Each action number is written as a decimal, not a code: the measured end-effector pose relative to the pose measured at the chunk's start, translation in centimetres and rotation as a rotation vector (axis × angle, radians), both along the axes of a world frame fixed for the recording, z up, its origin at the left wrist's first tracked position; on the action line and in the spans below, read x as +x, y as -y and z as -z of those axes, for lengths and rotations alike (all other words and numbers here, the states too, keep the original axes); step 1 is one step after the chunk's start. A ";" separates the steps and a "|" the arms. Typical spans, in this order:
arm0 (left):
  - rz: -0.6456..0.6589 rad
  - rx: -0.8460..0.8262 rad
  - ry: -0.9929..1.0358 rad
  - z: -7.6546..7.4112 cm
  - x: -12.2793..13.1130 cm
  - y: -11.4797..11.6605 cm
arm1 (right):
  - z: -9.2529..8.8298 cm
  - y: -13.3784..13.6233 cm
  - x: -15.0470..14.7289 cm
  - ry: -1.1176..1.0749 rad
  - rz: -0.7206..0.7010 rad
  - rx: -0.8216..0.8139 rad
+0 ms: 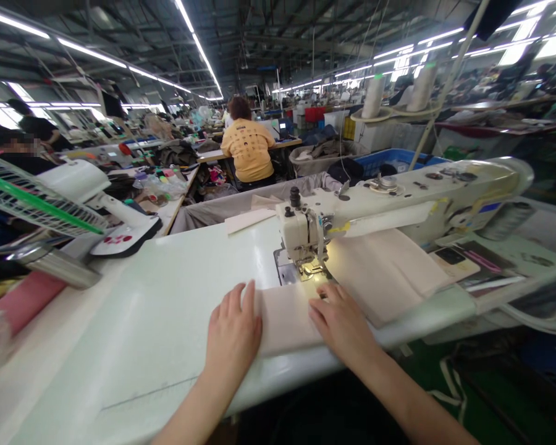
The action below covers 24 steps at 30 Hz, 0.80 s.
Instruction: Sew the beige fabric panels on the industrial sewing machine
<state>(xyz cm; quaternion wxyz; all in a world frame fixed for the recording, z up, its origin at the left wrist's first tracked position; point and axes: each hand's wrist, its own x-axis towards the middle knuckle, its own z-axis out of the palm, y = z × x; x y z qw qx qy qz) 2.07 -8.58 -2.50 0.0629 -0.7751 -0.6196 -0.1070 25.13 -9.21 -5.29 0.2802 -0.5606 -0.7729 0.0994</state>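
Note:
A beige fabric piece (290, 318) lies on the pale sewing table, its far end close to the presser foot (312, 270) of a white sewing machine (301, 232). My left hand (234, 324) rests at the left edge of this piece, fingers stretched out and holding nothing. At the right edge, my right hand (345, 321) has its fingers curled, thumb and forefinger close together. A small dark spot shows between them; what it is cannot be made out. The machine's lamp lights the needle area.
More beige fabric (384, 272) lies right of the needle, under the machine arm. Another piece (250, 219) lies at the table's back edge. A white fan (102, 198) and a steel flask (55, 264) are on the left. Thread cones (373, 97) stand behind. A person in yellow (249, 148) sits ahead.

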 end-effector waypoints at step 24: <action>0.504 -0.264 0.128 2.1 2.1 -4.7 | 2.2 -3.3 0.4 -0.181 -0.215 0.087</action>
